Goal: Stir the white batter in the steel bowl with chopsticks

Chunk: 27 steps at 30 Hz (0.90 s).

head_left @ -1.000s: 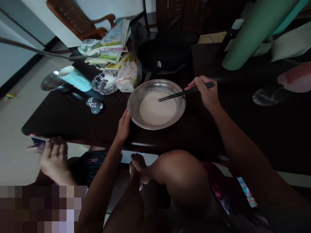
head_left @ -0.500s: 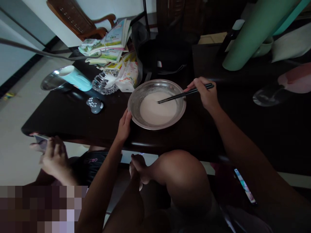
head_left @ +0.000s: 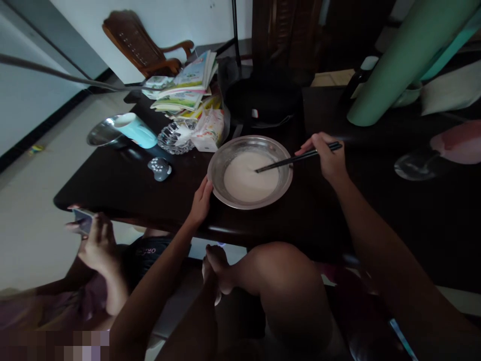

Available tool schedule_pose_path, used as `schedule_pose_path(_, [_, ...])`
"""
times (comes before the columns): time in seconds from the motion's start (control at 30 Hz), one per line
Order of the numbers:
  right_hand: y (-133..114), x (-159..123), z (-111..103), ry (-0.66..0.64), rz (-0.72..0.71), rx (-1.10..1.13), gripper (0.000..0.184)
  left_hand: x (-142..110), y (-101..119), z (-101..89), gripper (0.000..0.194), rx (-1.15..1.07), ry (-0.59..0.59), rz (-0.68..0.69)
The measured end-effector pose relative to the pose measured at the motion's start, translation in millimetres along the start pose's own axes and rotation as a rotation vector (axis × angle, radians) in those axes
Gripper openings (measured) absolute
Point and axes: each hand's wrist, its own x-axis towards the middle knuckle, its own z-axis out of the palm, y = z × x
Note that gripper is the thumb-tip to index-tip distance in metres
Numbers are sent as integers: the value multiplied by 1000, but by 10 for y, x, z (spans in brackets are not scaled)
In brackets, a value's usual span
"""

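A round metal bowl [head_left: 225, 159] of pale white batter sits on the dark table [head_left: 124, 183]. My right hand [head_left: 326, 158] is closed on a pair of black chopsticks [head_left: 296, 158], whose tips dip into the batter. My left hand [head_left: 201, 200] rests against the bowl's near left rim, fingers curled on its edge. My bare knee [head_left: 285, 281] rises below the table's front edge.
At the back left lie a stack of books [head_left: 184, 87], a glass dish [head_left: 175, 138], a packet [head_left: 209, 131], a teal cup [head_left: 136, 131] and a small grey gadget [head_left: 160, 168]. A green roll [head_left: 394, 65] leans at the right. Another person's hand [head_left: 98, 243] holds a phone at the lower left.
The view has shifted, so everything sits slightly right and lower in the picture. The chopstick tips have moved a little within the batter. My left hand stays on the rim.
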Motion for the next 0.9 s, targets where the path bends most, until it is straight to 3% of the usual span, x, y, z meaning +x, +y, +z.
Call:
schedule_pose_path(0.27, [-34, -89, 126, -259, -39, -140, 37, -12, 21, 3, 68, -30, -12, -33])
schedule_pose_path(0.47, [2, -30, 30, 7, 69, 38, 38, -2, 8, 1, 69, -61, -20, -38])
schedule_pose_path(0.57, [-17, -56, 70, -65, 83, 65, 39, -2, 7, -1, 69, -67, -14, -37])
schedule_pose_path(0.7, [-48, -100, 135, -237, -11, -76, 38, -1, -1, 1, 68, -59, -5, -26])
schedule_pose_path(0.8, [-37, -65, 94, -168, -54, -119, 38, 9, -4, 7, 68, -39, 8, -6])
schedule_pose_path(0.9, [-19, -4, 29, -17, 6, -13, 40, 28, 7, 18, 67, -19, 29, 22])
